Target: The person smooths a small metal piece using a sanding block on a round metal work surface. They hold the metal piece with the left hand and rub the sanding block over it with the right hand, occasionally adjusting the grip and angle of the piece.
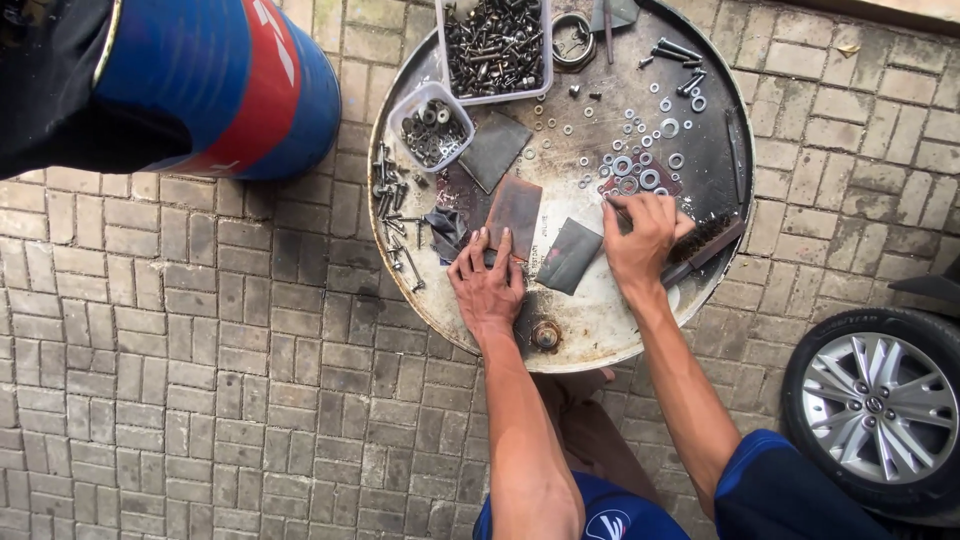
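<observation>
Head view, left hand [487, 283] spread flat on a rusty plate [514, 212], right hand [640, 238] fingers curled down among washers [634, 172], atop a drum lid [600, 320].

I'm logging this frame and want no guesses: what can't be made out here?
Head view only:
- Right hand fingertips: curled under, so any washer pinched there is hidden.
- Brush: handle partly hidden by that hand.
- Big tub: cut off by the top edge.
- Small tub contents: too small to sort.
</observation>
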